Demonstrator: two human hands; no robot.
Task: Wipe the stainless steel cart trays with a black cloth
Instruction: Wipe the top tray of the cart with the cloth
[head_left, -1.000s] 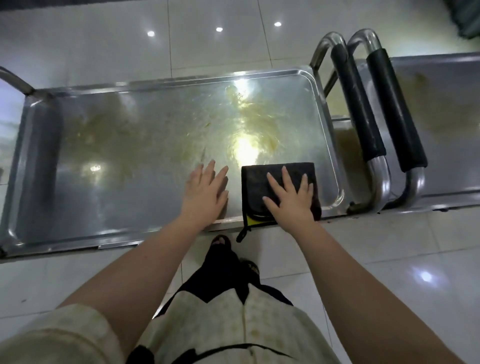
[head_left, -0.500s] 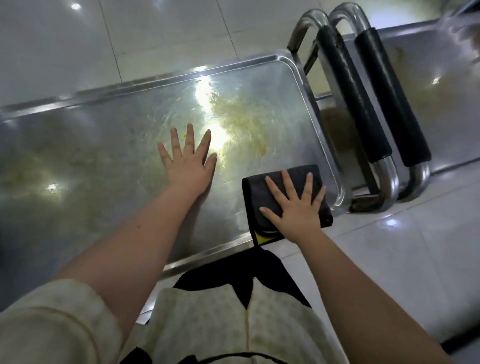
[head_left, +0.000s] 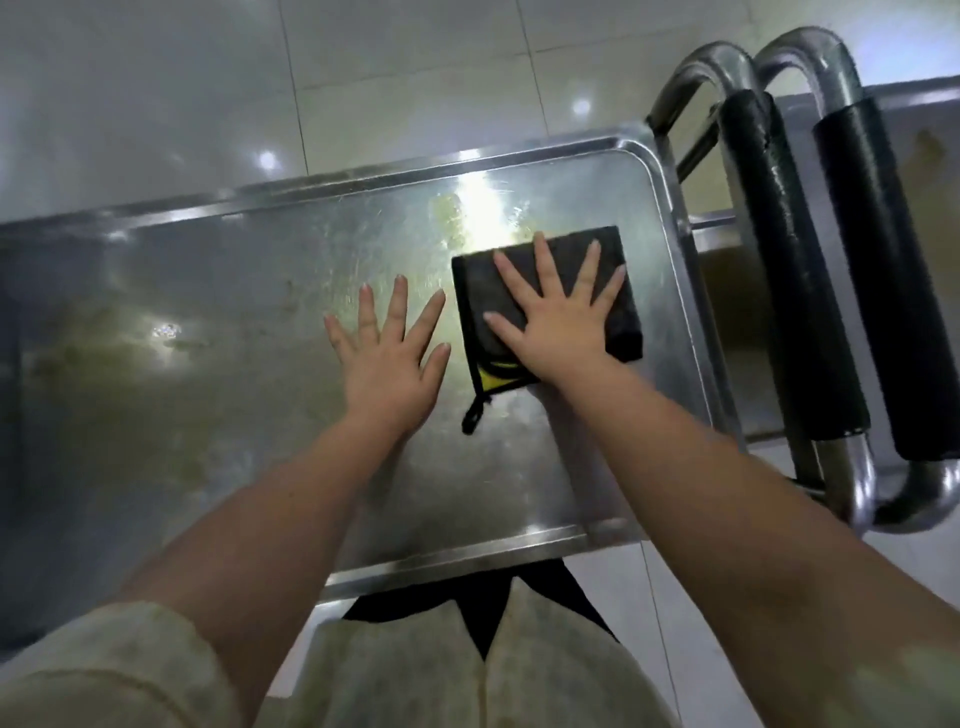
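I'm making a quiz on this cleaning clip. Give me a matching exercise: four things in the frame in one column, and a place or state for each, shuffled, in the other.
Things:
1. left hand
2. right hand
3. black cloth
4. black-padded handles

Places or states:
A. folded flat on the tray, under a palm
B. spread on bare steel
C. standing beyond the tray's right end
D. pressing down on fabric, fingers splayed

Pairs: 1-B, 2-D, 3-A, 4-C
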